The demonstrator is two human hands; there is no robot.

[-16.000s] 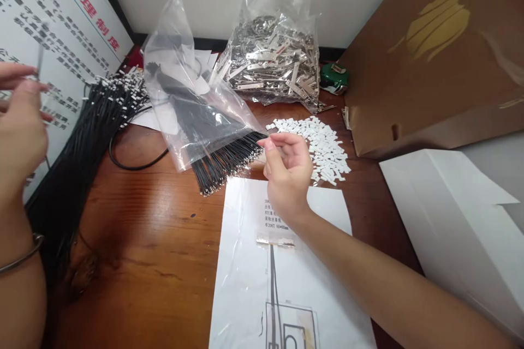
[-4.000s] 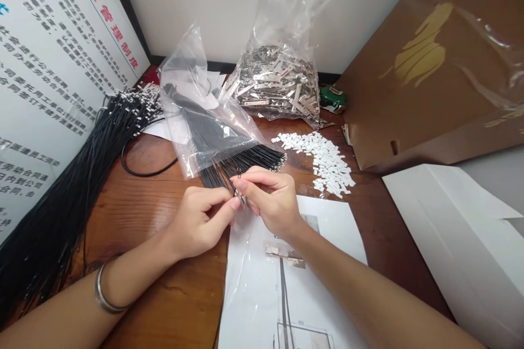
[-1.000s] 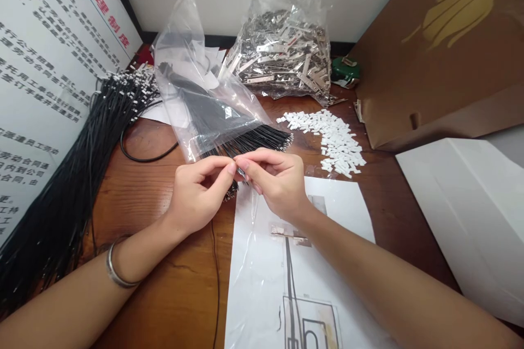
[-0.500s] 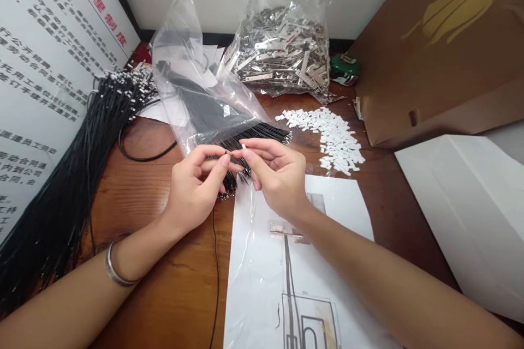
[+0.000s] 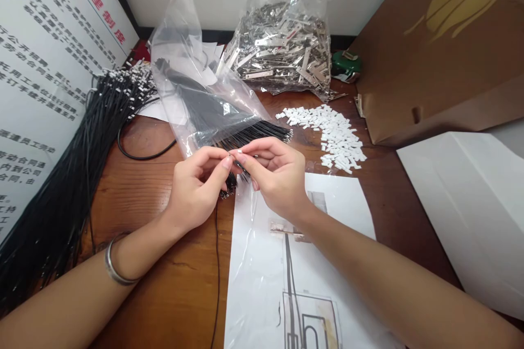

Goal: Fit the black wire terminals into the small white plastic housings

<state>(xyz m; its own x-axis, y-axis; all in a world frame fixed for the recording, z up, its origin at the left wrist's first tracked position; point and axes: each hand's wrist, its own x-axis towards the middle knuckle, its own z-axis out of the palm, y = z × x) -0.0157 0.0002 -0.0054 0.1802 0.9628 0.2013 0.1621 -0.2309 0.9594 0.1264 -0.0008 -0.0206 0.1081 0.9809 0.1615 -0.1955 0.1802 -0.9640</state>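
Wooden table (image 5: 139, 202) in a corner: thin black wire (image 5: 218, 262) runs from under the left hand (image 5: 194, 182) toward the near side, its upper end apparently pinched in that hand's fingers, mostly hidden. Small white piece (image 5: 239, 151) looks clamped between the right hand's (image 5: 282, 177) thumb and index, just right of that end, hands about touching so neither is nearer; piece's axis unreadable, white pile (image 5: 340, 139) beyond and to the right

Left hand (image 5: 195, 186) pinches a black wire (image 5: 218, 267) (dangling); right hand (image 5: 281, 177), a white piece (image 5: 239, 151).
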